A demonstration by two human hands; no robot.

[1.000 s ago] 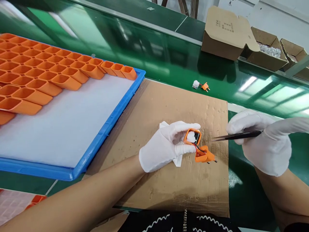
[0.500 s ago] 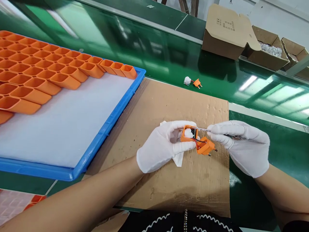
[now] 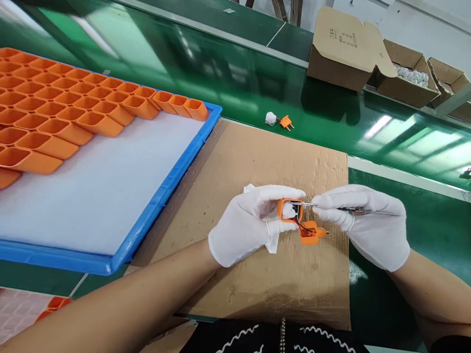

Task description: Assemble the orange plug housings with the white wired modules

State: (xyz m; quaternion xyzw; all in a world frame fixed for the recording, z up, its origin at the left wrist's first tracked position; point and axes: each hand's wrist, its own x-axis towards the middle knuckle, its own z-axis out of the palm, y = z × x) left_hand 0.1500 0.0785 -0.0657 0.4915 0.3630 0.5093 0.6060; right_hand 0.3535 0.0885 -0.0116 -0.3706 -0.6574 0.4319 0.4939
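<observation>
My left hand (image 3: 250,223), in a white glove, is closed around an orange plastic housing (image 3: 281,210) with its opening turned to the right. Inside the housing sit a white lump (image 3: 288,211) and part of a dark circuit board. Thin red and black wires run from it to an orange plug piece (image 3: 309,233) with metal pins, which hangs below the opening. My gloved right hand (image 3: 368,223) pinches metal tweezers (image 3: 307,204), whose tips reach into the housing's opening beside the white lump. A white cloth or paper (image 3: 272,243) lies partly hidden under my left hand.
A blue tray (image 3: 158,191) with rows of orange housings (image 3: 66,110) lies at left. Cardboard (image 3: 235,166) covers the bench under my hands. Another wired plug assembly (image 3: 286,122) lies on the green belt (image 3: 235,93). Cardboard boxes (image 3: 340,59) stand at back right.
The tweezer tips have moved left, deeper into the housing. The hanging plug piece has turned and dropped slightly. On the belt, the other plug assembly has shifted left.
</observation>
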